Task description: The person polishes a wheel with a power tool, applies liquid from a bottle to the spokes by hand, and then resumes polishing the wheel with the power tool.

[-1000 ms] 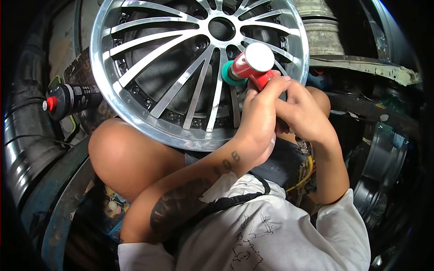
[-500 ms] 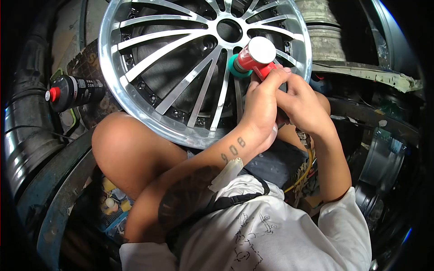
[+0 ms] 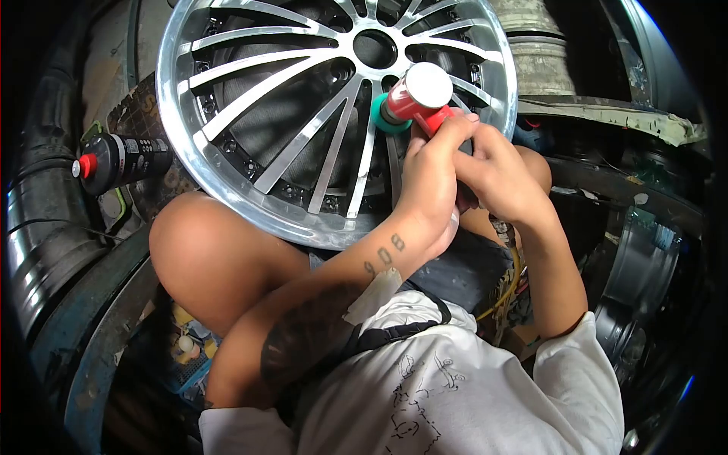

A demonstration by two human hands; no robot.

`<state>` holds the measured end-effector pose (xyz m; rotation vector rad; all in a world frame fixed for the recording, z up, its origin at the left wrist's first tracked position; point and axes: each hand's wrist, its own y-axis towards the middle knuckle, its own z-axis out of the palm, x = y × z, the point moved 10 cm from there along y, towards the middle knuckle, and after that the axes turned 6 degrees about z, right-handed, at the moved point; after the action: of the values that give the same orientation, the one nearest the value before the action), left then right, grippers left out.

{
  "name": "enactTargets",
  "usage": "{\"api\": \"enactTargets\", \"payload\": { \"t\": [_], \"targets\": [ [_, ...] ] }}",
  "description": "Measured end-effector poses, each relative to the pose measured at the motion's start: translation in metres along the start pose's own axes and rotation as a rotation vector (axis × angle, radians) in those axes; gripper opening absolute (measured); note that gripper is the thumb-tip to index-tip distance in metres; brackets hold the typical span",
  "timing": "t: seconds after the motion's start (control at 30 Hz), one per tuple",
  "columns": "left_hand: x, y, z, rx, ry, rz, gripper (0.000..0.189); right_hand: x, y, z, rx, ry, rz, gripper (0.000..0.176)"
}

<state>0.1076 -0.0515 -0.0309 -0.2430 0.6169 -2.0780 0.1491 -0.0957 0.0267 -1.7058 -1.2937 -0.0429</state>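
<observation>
A silver multi-spoke wheel rim (image 3: 265, 227) lies tilted before me, its near edge by my knees. Over its lower right spokes is a red air polisher (image 3: 417, 91) with a white round cap and a green pad (image 3: 388, 114) facing the spokes. My left hand (image 3: 432, 171) is wrapped round the polisher's handle from the left. From the right, my right hand (image 3: 504, 171) closes on the same handle, its fingers against my left hand. The lower part of the handle is hidden by both hands.
A black bottle with a red cap (image 3: 125, 161) lies left of the rim. A yellow hose (image 3: 509, 284) hangs below my hands. More wheel barrels (image 3: 637, 265) are at the right, and a blue basket (image 3: 193, 373) is at the lower left.
The polisher and both hands have shifted slightly left in view. The rim also appears a little further left. Both hands keep their hold.
</observation>
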Motion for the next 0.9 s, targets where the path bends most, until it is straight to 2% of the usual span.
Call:
{"api": "enactTargets", "payload": {
  "t": [0.13, 0.27, 0.33, 0.37, 0.5, 0.6, 0.7, 0.77, 0.9],
  "targets": [
    [-0.003, -0.014, 0.012, -0.002, -0.052, -0.005, 0.031, -0.003, -0.007, -0.005, -0.065, -0.068, -0.011, 0.037],
    [-0.010, -0.028, 0.017, 0.031, -0.091, -0.014, 0.030, 0.007, -0.012, -0.001, -0.007, -0.109, 0.017, 0.036],
    [0.001, -0.004, 0.001, 0.013, -0.047, -0.003, 0.029, 0.012, -0.007, -0.001, 0.007, -0.140, 0.034, 0.035],
    [0.006, -0.001, -0.007, -0.027, -0.029, -0.044, 0.026, 0.019, -0.005, -0.003, -0.044, -0.136, -0.043, 0.034],
    [-0.017, 0.008, 0.006, -0.012, -0.020, 0.091, 0.027, 0.011, 0.011, -0.003, -0.055, -0.022, -0.092, 0.034],
    [-0.014, 0.012, 0.006, 0.076, 0.002, 0.055, 0.029, 0.014, 0.009, -0.010, -0.138, -0.140, -0.108, 0.034],
    [-0.017, 0.000, 0.018, 0.078, -0.044, 0.099, 0.033, 0.025, -0.006, -0.014, -0.165, -0.229, -0.090, 0.033],
    [-0.019, -0.004, 0.021, 0.026, -0.024, 0.108, 0.039, 0.033, -0.008, -0.010, -0.092, -0.122, -0.037, 0.036],
    [-0.014, 0.012, 0.008, 0.084, 0.089, 0.083, 0.047, 0.014, 0.011, 0.001, 0.101, 0.143, 0.029, 0.037]
  ]
}}
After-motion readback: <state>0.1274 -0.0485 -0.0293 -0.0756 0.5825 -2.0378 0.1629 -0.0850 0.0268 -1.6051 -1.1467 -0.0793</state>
